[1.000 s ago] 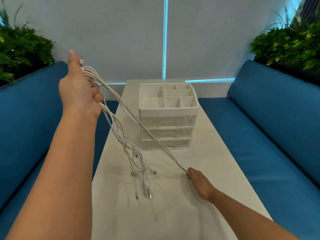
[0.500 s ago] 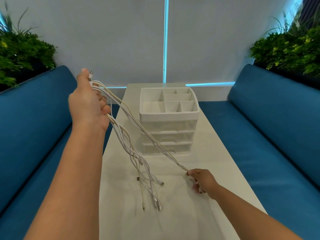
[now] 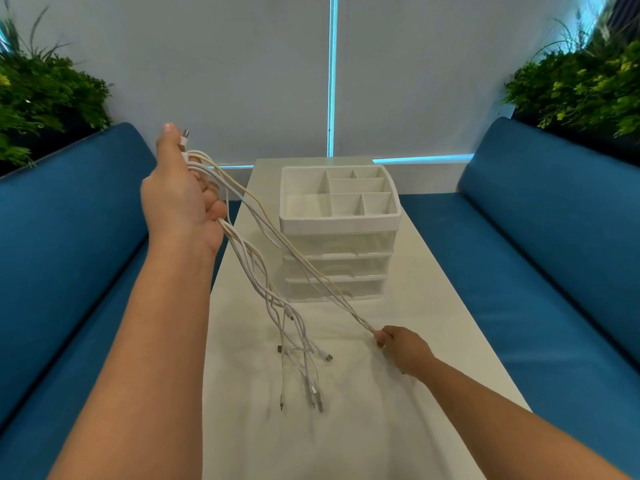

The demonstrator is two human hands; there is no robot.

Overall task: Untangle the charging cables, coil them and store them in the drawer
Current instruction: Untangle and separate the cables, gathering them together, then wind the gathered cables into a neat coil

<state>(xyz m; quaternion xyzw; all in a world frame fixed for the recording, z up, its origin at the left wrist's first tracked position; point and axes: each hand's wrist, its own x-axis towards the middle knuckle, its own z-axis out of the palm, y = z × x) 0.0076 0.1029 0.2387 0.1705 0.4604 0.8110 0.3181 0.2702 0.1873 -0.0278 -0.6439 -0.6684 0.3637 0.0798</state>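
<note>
l hand (image 3: 180,199) grips cables (image 3: 263,289) up; r hand (image 3: 403,348) pinches one taut.

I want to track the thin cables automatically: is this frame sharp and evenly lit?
Head view: cables sharp against the white table, faint soft shadows only; wide-angle bending at the edges; right plants slightly smeared; cyan light strip glows without glare.

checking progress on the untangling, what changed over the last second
Little changed. The left hand came down somewhat with its grip on the cables; the right hand still pinches the strands drawn out low over the table. The loose plug ends still trail on the table, and the drawer unit stays shut.
</note>
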